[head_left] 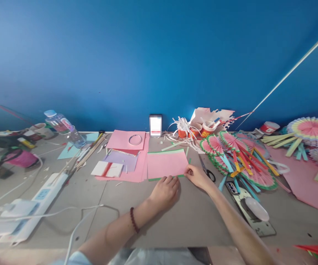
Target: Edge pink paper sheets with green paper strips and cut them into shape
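Observation:
A pink paper sheet [167, 163] with green strips along its far and near edges lies flat in front of me. My left hand [166, 190] rests at the near edge with its fingers curled in; the fingertips are hidden, so what they grip, if anything, does not show. At the near right corner, my right hand [196, 177] pinches the sheet between thumb and forefinger. Just past that hand lies a pair of scissors [210, 175], with the handles partly beside my wrist. A thin green paper strip [172, 146] lies beyond the sheet.
Left are pink sheets [127, 139], a white card wound with red thread [107, 169], sticks [91, 152], a bottle [65, 127] and a power strip [41, 200] with cables. Pleated paper fans [247, 158], a phone [254, 209] and a mouse [256, 209] lie right. A lit phone [156, 126] stands behind.

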Available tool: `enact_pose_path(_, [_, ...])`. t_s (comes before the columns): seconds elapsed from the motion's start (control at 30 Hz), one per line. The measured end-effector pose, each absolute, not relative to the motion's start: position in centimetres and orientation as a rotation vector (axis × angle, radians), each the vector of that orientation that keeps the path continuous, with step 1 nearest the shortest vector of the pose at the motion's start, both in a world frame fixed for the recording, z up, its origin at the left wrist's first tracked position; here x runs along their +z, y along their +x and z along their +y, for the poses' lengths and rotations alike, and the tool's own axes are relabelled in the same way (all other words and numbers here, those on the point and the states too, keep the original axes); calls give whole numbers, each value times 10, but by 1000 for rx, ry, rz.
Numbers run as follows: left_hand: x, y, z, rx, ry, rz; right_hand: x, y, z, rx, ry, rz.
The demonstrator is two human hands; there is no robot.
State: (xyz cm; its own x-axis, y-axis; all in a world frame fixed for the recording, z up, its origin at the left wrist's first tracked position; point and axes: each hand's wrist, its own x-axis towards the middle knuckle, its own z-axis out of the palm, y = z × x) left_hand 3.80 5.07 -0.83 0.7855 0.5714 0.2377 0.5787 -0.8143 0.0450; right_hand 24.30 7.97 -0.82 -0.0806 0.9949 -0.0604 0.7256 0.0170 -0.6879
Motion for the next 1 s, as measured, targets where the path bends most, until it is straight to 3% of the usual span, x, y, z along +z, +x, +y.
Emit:
enact_pose_path(0.17, [-8,38,50,-386,-2943,-945,3,255,76,710,-1782,-1859])
enact_pose_path(0.37, [-11,37,51,-375,-2938,-927,26,239,47,306,-1838,-2112])
enact_pose_path(0.57, [-13,38,51,-435,-2920,-933,14,213,26,241,-1894,-2409])
enact_pose_path(1.0, [-19,39,52,-448,-2905,-916,6,237,19,-10,-2005,-2384])
